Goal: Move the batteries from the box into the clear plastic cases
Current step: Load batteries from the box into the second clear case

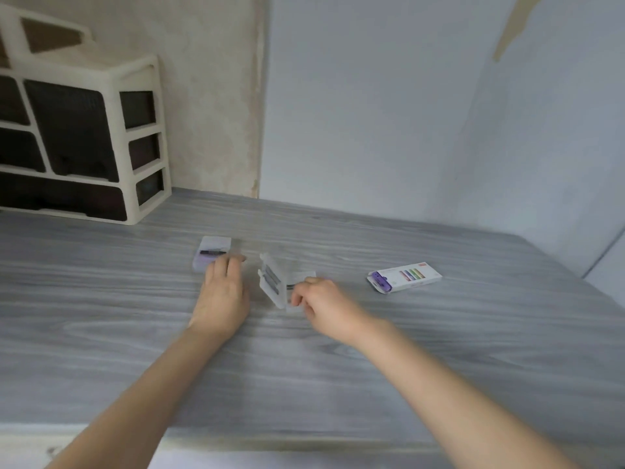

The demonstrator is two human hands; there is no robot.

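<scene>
Two clear plastic cases lie mid-table. The far-left case (212,252) lies flat with a dark battery showing inside. My left hand (221,292) rests palm down with its fingertips on that case's near edge. The second case (274,284) stands open, its lid raised on the left. My right hand (319,304) is at this case's right side, fingers curled at its edge; blur hides what they pinch. The white battery box (404,276), with coloured stripes and a purple open end, lies to the right, apart from both hands.
A cream drawer organiser (84,143) with dark drawers stands at the back left on the grey wood-grain table (338,367). Walls close off the back and right. The table's near edge runs along the bottom.
</scene>
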